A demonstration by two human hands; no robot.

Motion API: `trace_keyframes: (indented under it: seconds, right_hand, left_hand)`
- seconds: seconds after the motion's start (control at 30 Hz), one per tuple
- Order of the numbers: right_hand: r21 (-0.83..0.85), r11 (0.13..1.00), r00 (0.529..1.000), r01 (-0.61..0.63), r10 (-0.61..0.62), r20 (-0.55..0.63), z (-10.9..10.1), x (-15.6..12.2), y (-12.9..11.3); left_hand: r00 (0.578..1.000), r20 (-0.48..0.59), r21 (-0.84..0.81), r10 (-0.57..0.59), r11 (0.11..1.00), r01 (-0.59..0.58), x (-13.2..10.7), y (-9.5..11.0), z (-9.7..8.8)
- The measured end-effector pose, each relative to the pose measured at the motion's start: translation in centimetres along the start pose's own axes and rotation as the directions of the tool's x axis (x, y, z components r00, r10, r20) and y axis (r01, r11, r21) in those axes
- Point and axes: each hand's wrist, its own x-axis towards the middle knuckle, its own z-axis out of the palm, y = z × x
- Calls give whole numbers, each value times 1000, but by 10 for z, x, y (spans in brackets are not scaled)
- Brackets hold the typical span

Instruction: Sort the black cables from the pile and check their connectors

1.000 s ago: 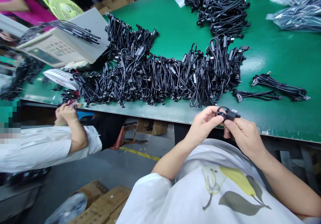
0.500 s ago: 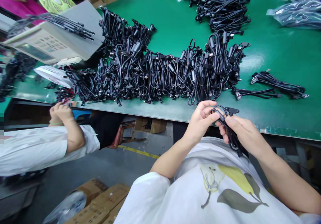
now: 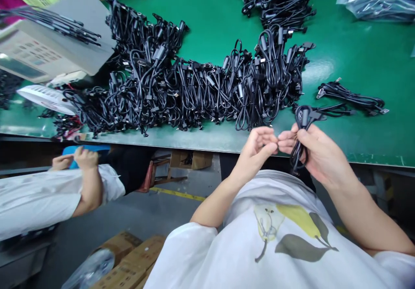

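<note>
Holding coiled black cable (image 3: pixel 298 148) in right hand (image 3: pixel 326 157), at near edge of green table (image 3: pixel 359 140). Curling left hand (image 3: pixel 256 150) loosely around nothing, close beside the other (touching or not at the tips, can't tell). Facing long cable pile (image 3: pixel 197 94) ahead and to the left, plus two smaller bundles (image 3: pixel 352 98) just beyond right hand.

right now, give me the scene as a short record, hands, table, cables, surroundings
right hand: holds a coiled black cable bundle
left hand: no cable seen in it, close to the right hand
table: glossy green top
cables: long heap of black bundles
upper right: clear plastic bag
far left: co-worker's white sleeve
</note>
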Motion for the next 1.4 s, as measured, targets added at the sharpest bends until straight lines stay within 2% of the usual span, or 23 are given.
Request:
trace_keyframes:
  seconds: [0.1, 0.17, 0.33, 0.53, 0.73, 1.07, 1.13, 1.23, 1.3, 1.33, 1.37, 1.4]
  right_hand:
    - [-36, 990, 987, 137, -140, -84, 1, -1, -7]
    - [-79, 979, 977, 191, -197, -80, 3, -3, -10]
    - [-67, 941, 943, 331, -332, 1, 7, -6, -11]
    - [-72, 929, 931, 364, -359, 65, 7, -9, -15]
    - [-44, 935, 934, 351, -346, 92, 6, -8, -16]
    - [34, 965, 965, 261, -260, -26, 1, -2, -15]
    - [63, 970, 972, 236, -235, -12, -1, -1, -16]
    - [82, 987, 986, 139, -145, 81, -12, -4, -13]
    - [-80, 990, 991, 114, -108, 76, -30, -9, -13]
    - [-239, 960, 989, 146, -146, 18, -41, -11, -14]
    - [-434, 879, 967, 195, -246, -65, -55, -13, -17]
    - [-645, 730, 906, 227, -401, -135, -70, -13, -22]
  left_hand:
    - [968, 156, 71, -197, 980, 187, -14, -7, 4]
    - [949, 186, 141, -256, 963, 232, -21, -9, 9]
    - [952, 183, 129, -245, 966, 224, -22, -12, 15]
    - [950, 215, 95, -227, 973, 212, -17, -14, 14]
    - [939, 237, 84, -247, 969, 234, -17, -13, 14]
    - [919, 241, 81, -310, 951, 300, -15, -12, 15]
    - [913, 244, 94, -326, 945, 312, -15, -12, 15]
    - [907, 255, 154, -334, 940, 303, -15, -12, 15]
    - [914, 238, 214, -327, 936, 279, -15, -11, 13]
    - [921, 222, 239, -320, 933, 267, -15, -11, 11]
    - [928, 201, 258, -314, 931, 259, -14, -11, 10]
    - [934, 182, 270, -308, 929, 254, -12, -11, 9]
